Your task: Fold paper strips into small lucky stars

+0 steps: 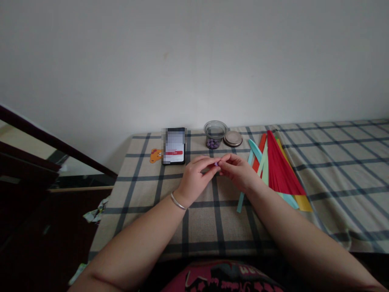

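Observation:
Over the middle of the table, my left hand [197, 176] and my right hand [238, 170] meet at the fingertips. Both are closed in a pinch on a small purple paper piece [216, 164], mostly hidden by the fingers. Just beyond them stands a clear jar [215, 129], open at the top, with several little purple folded pieces [213, 143] at its bottom. Its round lid [233, 138] lies beside it on the right. A fan of paper strips, with red strips [284, 166], light blue strips [240, 200] and yellow strips [304, 202], spreads beside my right forearm.
A phone [175, 147] with a lit screen lies at the back left, next to an orange bear-shaped piece [156, 155]. A checked cloth [197, 231] covers the table, which meets a white wall [194, 61]. A dark rail [60, 142] slopes down at the left.

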Available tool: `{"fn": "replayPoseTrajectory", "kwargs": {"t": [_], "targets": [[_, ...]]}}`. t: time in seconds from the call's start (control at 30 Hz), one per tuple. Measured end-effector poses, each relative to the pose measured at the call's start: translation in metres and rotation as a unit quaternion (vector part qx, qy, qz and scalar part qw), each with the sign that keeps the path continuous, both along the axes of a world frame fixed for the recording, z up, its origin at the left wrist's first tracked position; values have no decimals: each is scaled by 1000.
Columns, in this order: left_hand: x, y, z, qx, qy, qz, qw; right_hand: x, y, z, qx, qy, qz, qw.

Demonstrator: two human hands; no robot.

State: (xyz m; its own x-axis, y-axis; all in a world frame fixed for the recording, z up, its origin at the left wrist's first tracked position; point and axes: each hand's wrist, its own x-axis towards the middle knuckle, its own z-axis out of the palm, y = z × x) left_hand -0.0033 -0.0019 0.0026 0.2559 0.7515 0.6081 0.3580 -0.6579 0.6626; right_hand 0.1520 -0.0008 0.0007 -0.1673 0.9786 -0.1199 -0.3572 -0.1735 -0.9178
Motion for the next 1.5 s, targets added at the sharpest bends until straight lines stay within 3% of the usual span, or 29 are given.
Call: {"fn": "replayPoseTrajectory", "kwargs": {"t": [0.1, 0.27, 0.47, 0.7, 0.9, 0.97, 1.07, 1.2, 1.33, 1.5], "targets": [[2, 1, -3, -80, -73, -13, 994, 0, 0, 2, -5, 13, 3, 1000], [5, 3, -8, -214, -191, -20, 958, 0, 0, 2, -20, 21, 9, 1000], [6, 5, -11, -241, -216, -11, 946, 0, 0, -1, 16, -50, -11, 999], [8, 7, -16, -324, -288, -46, 900, 0, -4, 0, 152, -182, -60, 970], [8, 5, -12, -317, -236, -44, 917, 4, -5, -2, 250, -299, -76, 918], [8, 4, -12, -312, -231, -45, 921, 5, -5, -2, 262, -304, -77, 913], [8, 4, -13, -302, -241, -49, 921, 4, -3, -1, 226, -262, -68, 936], [8, 4, -13, -284, -237, -49, 928, 2, -1, -1, 122, -168, -31, 978], [7, 3, -9, -248, -201, -27, 947, 1, 1, -2, 48, -119, -12, 992], [4, 1, -3, -131, -132, -5, 983, 1, 1, -2, -3, -60, 13, 998]]}}
